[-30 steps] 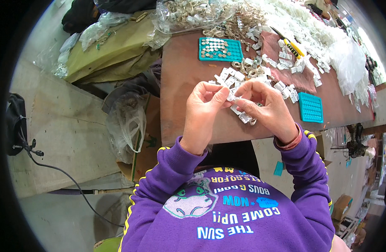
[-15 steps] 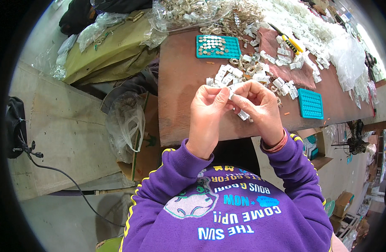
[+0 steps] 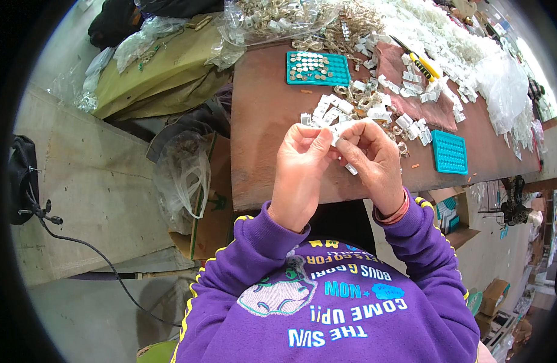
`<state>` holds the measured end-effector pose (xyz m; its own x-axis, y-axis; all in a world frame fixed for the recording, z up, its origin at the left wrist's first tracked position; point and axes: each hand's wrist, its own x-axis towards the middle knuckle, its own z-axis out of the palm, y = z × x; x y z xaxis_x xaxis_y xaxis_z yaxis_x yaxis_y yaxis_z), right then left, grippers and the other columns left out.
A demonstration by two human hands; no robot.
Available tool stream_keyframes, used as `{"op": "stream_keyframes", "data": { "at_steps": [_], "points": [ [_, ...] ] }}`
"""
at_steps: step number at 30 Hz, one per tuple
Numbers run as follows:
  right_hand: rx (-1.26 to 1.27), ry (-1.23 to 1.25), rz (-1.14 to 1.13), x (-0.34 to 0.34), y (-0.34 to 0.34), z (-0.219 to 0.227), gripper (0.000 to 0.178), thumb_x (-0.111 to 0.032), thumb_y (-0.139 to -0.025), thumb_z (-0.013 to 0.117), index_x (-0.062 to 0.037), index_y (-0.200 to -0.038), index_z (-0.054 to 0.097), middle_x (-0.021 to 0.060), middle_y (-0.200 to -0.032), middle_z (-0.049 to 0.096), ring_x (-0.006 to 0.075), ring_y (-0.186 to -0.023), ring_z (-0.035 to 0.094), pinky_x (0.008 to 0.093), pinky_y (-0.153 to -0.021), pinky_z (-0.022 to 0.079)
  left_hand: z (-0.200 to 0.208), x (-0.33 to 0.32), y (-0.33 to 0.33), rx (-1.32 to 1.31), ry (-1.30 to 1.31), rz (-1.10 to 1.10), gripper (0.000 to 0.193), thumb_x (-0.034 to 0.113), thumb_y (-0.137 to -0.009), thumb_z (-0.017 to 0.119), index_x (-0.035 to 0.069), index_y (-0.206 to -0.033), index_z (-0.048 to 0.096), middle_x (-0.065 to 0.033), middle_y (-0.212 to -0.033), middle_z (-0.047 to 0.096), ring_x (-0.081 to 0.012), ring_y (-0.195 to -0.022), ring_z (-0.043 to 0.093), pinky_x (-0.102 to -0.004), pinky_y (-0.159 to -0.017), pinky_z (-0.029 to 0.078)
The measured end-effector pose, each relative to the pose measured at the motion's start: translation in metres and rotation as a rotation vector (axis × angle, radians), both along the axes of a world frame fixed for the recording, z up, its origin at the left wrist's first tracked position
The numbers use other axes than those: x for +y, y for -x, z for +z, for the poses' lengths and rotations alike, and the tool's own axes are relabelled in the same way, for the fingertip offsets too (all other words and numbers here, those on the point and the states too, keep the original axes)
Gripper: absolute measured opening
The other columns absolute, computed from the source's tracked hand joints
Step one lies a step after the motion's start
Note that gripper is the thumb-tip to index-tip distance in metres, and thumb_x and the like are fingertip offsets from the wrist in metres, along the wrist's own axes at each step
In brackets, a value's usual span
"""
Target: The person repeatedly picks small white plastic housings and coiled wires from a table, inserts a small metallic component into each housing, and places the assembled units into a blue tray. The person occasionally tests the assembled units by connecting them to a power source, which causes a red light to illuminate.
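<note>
My left hand [image 3: 298,175] and my right hand [image 3: 375,166] meet above the near part of the brown table, fingertips pinched together. Between them is a small white plastic piece [image 3: 335,139], mostly covered by the fingers. Another white piece [image 3: 350,169] shows just below the right fingers; whether it is held or lies on the table I cannot tell. Right beyond the hands lies a heap of small white plastic casings [image 3: 332,114], mixed with coiled pale wires [image 3: 358,100]. A teal tray [image 3: 341,65] holding several round silver discs sits farther back.
A second teal tray [image 3: 450,152] lies to the right. Yellow-handled cutters [image 3: 425,68] rest by a pink cloth [image 3: 387,59]. White parts and clear bags [image 3: 502,85] cover the far right. Left of the table stands a carton with a plastic bag [image 3: 184,175].
The view has shifted slightly. Both hands keep their pinch on the white piece, and the right fingers have turned a little around it.
</note>
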<state>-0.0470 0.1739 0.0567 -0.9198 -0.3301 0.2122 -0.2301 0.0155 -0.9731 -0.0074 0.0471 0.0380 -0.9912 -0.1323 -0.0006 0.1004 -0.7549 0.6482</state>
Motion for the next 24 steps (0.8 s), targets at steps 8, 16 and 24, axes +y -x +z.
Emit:
{"op": "stream_keyframes", "data": {
  "at_steps": [8, 16, 24],
  "points": [
    [-0.018, 0.080, -0.043, -0.011, -0.009, -0.004, 0.008, -0.006, -0.088, 0.063, 0.0006, -0.086, 0.059, 0.0002, -0.077, 0.058, 0.0039, -0.070, 0.050, 0.0203, -0.063, 0.042, -0.004, 0.005, -0.002, 0.047, 0.077, 0.148, 0.007, 0.009, -0.097, 0.059, 0.008, -0.095, 0.051, -0.0025, -0.093, 0.061, -0.0090, -0.086, 0.058, -0.0247, -0.081, 0.048],
    [0.053, -0.042, -0.098, -0.011, -0.007, -0.002, 0.008, -0.005, -0.088, 0.065, 0.0014, -0.087, 0.060, 0.0040, -0.075, 0.060, 0.0085, -0.072, 0.056, 0.0249, -0.064, 0.045, -0.007, 0.006, -0.002, 0.024, 0.195, 0.251, 0.016, 0.005, -0.093, 0.063, 0.005, -0.098, 0.048, -0.0051, -0.093, 0.058, -0.0117, -0.084, 0.059, -0.0249, -0.076, 0.051],
    [0.655, -0.378, 0.002, 0.000, 0.005, 0.011, 0.010, 0.000, -0.076, 0.069, -0.0030, -0.085, 0.064, 0.0098, -0.077, 0.064, 0.0267, -0.074, 0.063, 0.0360, -0.078, 0.049, -0.013, -0.013, 0.001, 0.039, 0.183, 0.101, 0.016, 0.006, -0.092, 0.065, 0.005, -0.100, 0.051, -0.0049, -0.102, 0.060, -0.0107, -0.095, 0.058, -0.0255, -0.083, 0.049]
  ]
}}
